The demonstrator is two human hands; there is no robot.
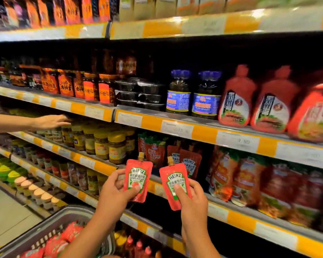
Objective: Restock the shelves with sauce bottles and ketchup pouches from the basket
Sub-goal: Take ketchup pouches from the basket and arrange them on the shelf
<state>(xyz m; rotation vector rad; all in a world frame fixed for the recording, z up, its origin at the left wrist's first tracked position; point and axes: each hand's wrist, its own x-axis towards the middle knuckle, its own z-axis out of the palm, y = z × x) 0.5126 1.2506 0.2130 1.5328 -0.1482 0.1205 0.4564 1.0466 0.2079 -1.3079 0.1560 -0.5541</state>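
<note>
My left hand grips a red Heinz ketchup pouch upright, thumb across its lower front. My right hand holds a second Heinz pouch the same way, tilted slightly left. Both pouches hover in front of the shelf row where more Heinz pouches stand. The grey basket sits at the lower left with several red pouches inside it. Large red sauce bottles stand on the shelf above at the right.
Another person's hand reaches in from the left over yellow-lidded jars. Dark jars with blue caps and black trays fill the upper shelf. Orange and red bags crowd the shelf to the right. Floor shows at the lower left.
</note>
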